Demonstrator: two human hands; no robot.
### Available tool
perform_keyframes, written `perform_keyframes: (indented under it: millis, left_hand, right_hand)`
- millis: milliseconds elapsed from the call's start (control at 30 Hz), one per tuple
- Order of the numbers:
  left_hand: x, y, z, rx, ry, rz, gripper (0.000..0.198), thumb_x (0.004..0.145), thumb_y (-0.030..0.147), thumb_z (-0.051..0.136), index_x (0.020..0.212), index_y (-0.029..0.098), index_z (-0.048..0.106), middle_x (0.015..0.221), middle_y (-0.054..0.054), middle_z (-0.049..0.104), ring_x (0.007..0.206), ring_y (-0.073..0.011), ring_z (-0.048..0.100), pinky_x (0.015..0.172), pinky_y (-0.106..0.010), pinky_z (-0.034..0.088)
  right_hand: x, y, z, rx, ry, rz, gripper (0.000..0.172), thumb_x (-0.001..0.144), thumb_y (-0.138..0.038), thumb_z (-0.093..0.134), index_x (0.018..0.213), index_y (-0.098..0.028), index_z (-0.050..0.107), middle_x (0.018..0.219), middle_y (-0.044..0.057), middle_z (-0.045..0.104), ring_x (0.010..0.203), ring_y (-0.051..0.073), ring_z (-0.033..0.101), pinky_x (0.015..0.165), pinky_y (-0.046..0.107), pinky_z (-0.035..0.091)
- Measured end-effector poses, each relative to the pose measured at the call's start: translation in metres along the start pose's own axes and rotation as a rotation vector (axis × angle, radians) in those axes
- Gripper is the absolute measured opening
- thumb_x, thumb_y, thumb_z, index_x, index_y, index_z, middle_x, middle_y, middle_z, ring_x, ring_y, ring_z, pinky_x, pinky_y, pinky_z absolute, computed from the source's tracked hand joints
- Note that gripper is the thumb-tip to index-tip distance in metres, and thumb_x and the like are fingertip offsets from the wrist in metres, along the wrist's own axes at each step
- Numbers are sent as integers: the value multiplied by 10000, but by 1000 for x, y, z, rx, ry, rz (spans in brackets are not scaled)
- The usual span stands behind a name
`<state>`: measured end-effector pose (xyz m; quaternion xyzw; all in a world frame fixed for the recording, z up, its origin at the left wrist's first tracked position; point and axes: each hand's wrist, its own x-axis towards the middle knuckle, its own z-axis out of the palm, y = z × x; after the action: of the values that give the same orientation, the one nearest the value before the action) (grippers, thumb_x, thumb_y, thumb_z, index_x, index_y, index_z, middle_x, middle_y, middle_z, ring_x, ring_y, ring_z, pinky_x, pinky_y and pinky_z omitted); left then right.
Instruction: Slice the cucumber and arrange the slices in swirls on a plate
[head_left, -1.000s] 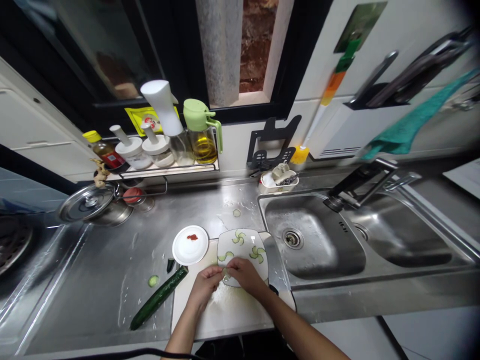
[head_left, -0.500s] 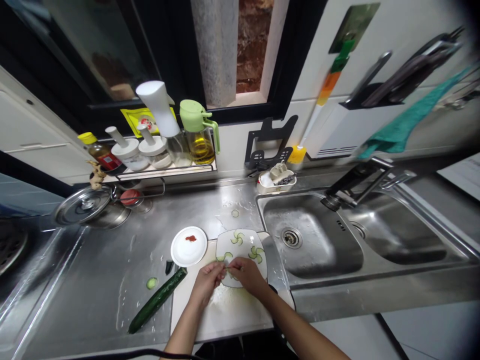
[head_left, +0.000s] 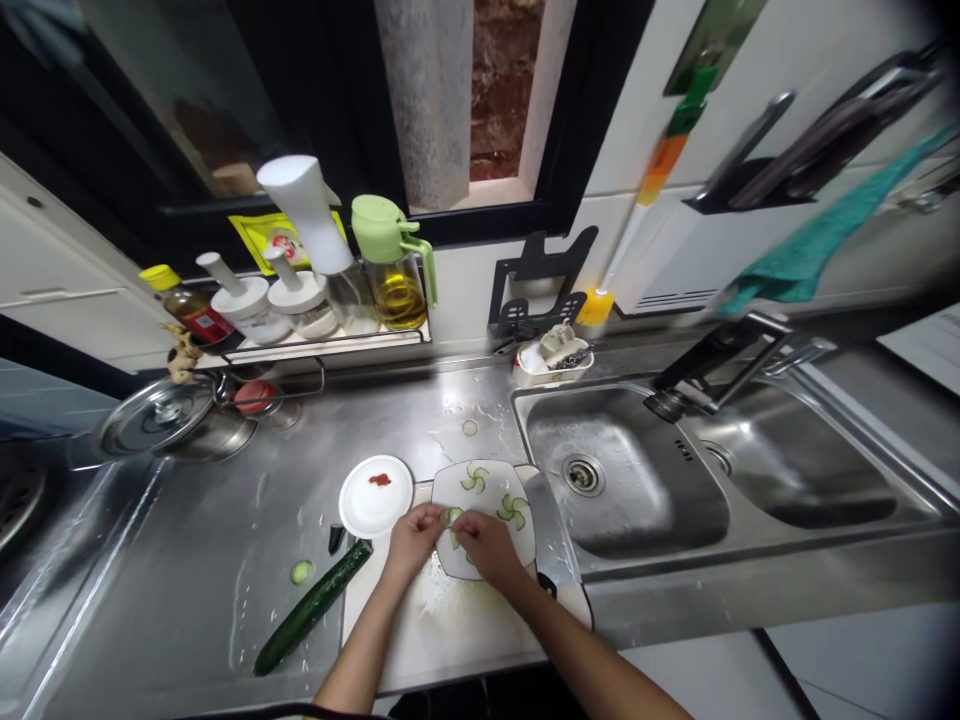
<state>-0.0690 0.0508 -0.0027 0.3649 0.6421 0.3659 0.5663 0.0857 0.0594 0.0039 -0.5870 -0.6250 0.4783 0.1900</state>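
Note:
Over the left part of a white squarish plate point(head_left: 491, 560), my left hand point(head_left: 412, 545) and my right hand point(head_left: 489, 548) are close together, fingertips pinched. Between them shows a thin, pale green cucumber slice point(head_left: 453, 516), which both hands' fingertips are on; its lower part is partly hidden. Curved cucumber pieces are laid on the plate as small pinwheels, one at the top point(head_left: 473, 479) and another at the right point(head_left: 513, 511). The plate rests on a white cutting board point(head_left: 450, 640). A round white plate point(head_left: 367, 515) with a red dab point(head_left: 380, 480) stands left of it.
A dark green cucumber point(head_left: 311, 608) lies left, against the board, near a cut end piece point(head_left: 336, 538) and a round slice point(head_left: 301, 572). Right is a double sink point(head_left: 630, 470). Behind are a seasoning rack point(head_left: 337, 345), an oil jug point(head_left: 394, 265) and a lidded pot point(head_left: 217, 440).
Both hands have shifted slightly up, away from me, over the plate. The cucumber slice between the fingertips shows more clearly. The pinwheels have not changed.

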Motion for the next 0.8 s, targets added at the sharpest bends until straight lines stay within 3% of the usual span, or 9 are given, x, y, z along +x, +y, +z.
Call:
perform_keyframes:
  millis: [133,300,800]
  left_hand:
    - [5,4,-2,272,80,108,168,698,313,600,752,181,688,627,12,626,589,-116,528,581,-216,380]
    - [10,8,-1,479,63,191,143,737,226,518,713,189,654,625,15,604,610,-120,533,608,-215,366]
    - [18,6,2,614,66,239,172,769,155,515,844,197,664,718,-13,635,674,-135,557,657,-219,369]
  right_hand:
    - [5,-1,2,-85,21,12,163,747,-164,486,771,-208,641,696,-13,648,686,150,584,666,246,388]
    - [11,-1,5,-198,30,12,153,761,-141,500,779,-199,640,732,1,654,735,153,574,682,242,357]
    - [13,-9,7,-462,9,-20,146,802,-122,502,811,-215,615,782,17,649,821,196,510,686,280,290]
